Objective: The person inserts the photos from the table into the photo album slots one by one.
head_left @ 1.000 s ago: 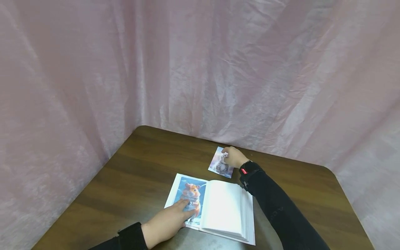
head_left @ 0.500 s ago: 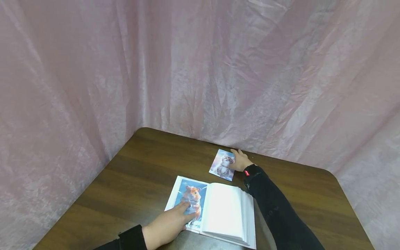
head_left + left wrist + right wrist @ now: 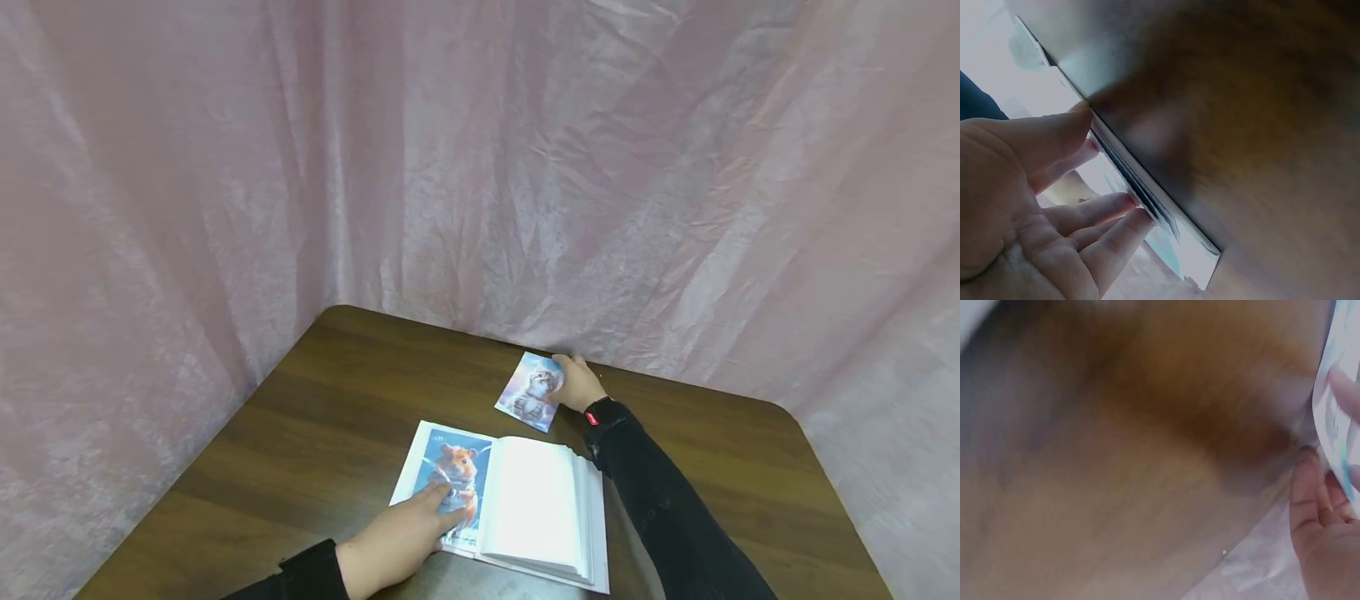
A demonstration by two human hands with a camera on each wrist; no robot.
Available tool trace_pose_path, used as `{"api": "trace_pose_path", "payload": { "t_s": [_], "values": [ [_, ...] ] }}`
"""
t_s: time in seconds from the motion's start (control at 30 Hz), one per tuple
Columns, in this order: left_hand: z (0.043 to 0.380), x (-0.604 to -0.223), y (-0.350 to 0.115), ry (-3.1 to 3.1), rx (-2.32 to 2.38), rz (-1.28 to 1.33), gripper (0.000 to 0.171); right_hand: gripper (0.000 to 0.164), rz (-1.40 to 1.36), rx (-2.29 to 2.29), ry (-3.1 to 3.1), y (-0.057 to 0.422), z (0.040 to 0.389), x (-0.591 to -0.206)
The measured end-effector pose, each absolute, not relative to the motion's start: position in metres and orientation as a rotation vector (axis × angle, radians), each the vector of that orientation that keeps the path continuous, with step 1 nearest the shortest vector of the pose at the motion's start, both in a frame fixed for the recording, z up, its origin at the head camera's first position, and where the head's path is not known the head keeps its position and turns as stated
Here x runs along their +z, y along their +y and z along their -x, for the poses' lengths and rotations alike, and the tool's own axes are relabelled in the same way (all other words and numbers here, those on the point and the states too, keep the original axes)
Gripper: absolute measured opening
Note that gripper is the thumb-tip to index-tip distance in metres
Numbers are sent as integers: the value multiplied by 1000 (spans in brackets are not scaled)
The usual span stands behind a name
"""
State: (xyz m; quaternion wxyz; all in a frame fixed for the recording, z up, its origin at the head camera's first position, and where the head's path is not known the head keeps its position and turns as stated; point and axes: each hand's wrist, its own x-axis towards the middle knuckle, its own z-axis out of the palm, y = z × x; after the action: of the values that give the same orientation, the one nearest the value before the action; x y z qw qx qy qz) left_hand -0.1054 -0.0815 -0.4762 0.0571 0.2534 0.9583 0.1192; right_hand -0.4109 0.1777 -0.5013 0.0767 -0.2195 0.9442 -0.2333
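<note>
An open photo album (image 3: 528,500) lies near the front of the table, with a hamster picture (image 3: 459,462) in its left page and a blank white page at right. My left hand (image 3: 393,542) rests on that picture, fingers extended; the left wrist view has the fingers (image 3: 1116,240) along the album's edge (image 3: 1200,259). Behind the album is a kitten picture card (image 3: 525,392). My right hand (image 3: 579,385) pinches its right edge. In the right wrist view the card (image 3: 1330,419) bends slightly, thumb on its face and fingers at its edge.
The brown wooden table (image 3: 322,417) has rounded far corners. A pink velvety curtain (image 3: 480,167) hangs right behind the table's back edge and down both sides.
My right hand has shifted from over the card's upper part to its right edge and now pinches it. The card has moved slightly left. My left hand stays on the album.
</note>
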Motion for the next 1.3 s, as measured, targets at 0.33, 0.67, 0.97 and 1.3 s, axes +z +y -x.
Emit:
{"api": "trace_pose_path", "payload": {
  "t_s": [0.33,0.67,0.97,1.3],
  "values": [
    [110,-476,-86,2930,383,-801,49,52,629,-896,2930,178,395,-491],
    [114,-475,-82,2971,272,-824,44,47,490,-1215,2794,184,385,-480],
    [127,-475,-49,2932,225,-971,62,47,336,-1450,2711,194,376,-473],
    [142,-477,-31,2909,191,-1140,60,50,175,-1761,2487,192,372,-468]
  ]
}}
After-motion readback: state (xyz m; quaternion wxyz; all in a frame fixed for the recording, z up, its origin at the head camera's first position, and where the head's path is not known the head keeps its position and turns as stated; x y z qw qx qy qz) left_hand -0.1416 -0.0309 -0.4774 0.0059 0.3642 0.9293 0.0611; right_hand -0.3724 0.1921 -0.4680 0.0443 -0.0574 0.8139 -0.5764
